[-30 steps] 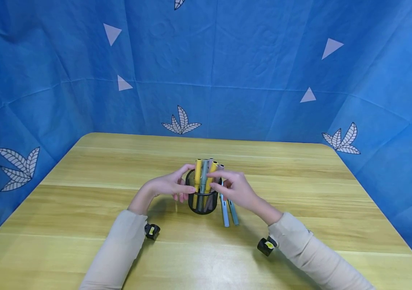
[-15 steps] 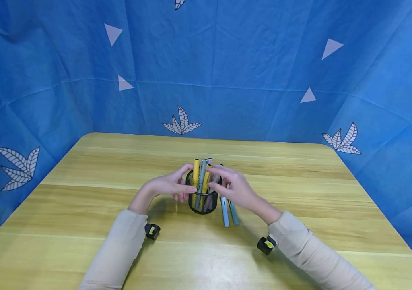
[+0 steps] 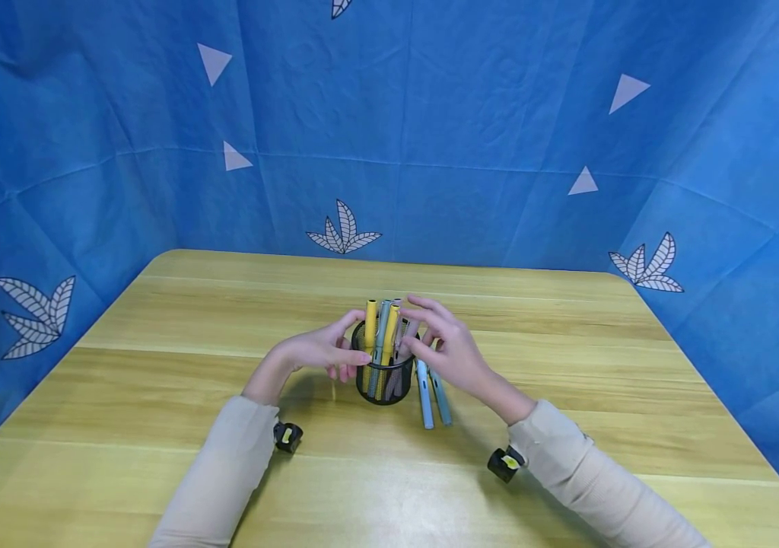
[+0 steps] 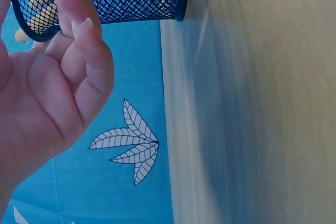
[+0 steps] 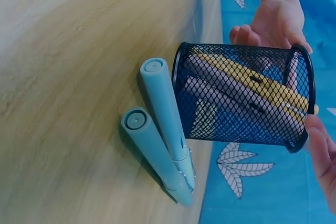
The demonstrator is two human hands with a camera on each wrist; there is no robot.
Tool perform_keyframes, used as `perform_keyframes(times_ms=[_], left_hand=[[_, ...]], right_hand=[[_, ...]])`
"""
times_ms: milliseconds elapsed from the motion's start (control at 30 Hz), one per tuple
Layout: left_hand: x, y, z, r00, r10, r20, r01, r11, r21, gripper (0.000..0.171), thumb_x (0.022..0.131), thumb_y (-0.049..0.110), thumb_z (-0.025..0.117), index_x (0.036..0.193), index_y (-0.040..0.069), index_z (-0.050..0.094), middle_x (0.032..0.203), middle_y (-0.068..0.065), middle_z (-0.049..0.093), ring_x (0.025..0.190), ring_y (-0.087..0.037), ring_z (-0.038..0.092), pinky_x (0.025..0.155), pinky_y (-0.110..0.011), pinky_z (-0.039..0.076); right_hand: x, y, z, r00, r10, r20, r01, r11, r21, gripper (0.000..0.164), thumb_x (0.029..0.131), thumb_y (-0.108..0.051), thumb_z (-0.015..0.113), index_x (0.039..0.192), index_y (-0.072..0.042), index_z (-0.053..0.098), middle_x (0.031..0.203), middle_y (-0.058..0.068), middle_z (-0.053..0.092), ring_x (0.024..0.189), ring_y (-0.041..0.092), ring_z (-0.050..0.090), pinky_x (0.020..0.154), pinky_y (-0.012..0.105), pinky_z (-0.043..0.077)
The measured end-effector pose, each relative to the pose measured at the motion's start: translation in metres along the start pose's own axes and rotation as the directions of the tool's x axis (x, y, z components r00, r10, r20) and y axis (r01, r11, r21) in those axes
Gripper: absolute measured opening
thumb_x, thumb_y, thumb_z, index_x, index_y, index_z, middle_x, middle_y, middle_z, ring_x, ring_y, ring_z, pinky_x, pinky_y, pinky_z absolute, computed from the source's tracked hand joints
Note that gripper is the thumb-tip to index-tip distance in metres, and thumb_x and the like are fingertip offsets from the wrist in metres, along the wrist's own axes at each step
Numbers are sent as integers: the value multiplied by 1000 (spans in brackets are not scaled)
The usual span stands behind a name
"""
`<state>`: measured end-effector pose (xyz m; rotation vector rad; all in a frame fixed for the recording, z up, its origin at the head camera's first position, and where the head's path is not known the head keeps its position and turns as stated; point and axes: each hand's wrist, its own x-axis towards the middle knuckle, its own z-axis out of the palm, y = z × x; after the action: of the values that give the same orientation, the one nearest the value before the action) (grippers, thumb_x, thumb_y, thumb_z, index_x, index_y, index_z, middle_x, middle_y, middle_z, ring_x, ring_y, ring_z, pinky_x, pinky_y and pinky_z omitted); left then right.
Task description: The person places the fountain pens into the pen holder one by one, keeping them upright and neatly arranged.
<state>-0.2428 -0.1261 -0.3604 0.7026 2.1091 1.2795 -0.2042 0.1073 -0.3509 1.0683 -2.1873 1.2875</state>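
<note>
A left hand (image 3: 324, 348) holds a black mesh cup (image 3: 389, 367)

The cup stands on a wooden table (image 3: 294, 487), near the middle. The left hand curls around its side, with the thumb on the front of the rim and a finger at the back.

Inside the cup, two yellow pens (image 3: 371, 323) stick up, with a gray-green pen (image 3: 382, 331) between them. Light purple pens (image 3: 410, 335) are in there too.

The right hand (image 3: 454, 350) is at the other side of the rim. Its fingers are bent close to a purple pen, but I cannot tell if they pinch it.

Just beside the cup, on the right, a light blue pen (image 3: 425, 396) and a teal pen (image 3: 441, 403) lie close together on the table. Behind the table hangs a blue cloth (image 3: 403, 91) with white leaves and triangles.
</note>
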Motion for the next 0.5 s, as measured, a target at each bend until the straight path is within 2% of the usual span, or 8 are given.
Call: perform_keyframes(times_ms=[167,233,367,500], left_hand=[[0,-1,0,1000,0,2,0,1000,-1,71,87,28,59,137,17,10,71,-22,58,66,-40,56,56,-39,47],[0,-1,0,1000,0,4,0,1000,-3,71,87,28,59,137,16,9,72,-23,58,65,-37,57,56,-39,47],[-1,-1,0,1000,-3,3,3,1000,-3,73,87,28,59,137,16,9,73,-23,58,65,-35,57,58,-40,47],[-1,-1,0,1000,-3,1,3,1000,-4,74,87,27,59,138,16,8,73,-23,58,65,-35,57,58,-40,48]], right_hand=[[1,-18,-6,997,77,-29,-74,993,87,28,79,15,56,106,14,52,107,27,48,48,13,46,39,22,37],[0,-17,-7,991,124,-40,-118,985,125,25,81,13,54,106,14,50,103,26,48,48,14,47,38,24,39],[-1,-14,-9,981,187,-51,-176,969,173,23,86,12,46,108,13,50,103,25,47,52,23,52,41,31,43],[-2,-14,-9,968,245,-55,-231,955,184,24,87,13,40,110,12,49,108,25,49,55,34,53,42,29,44]])
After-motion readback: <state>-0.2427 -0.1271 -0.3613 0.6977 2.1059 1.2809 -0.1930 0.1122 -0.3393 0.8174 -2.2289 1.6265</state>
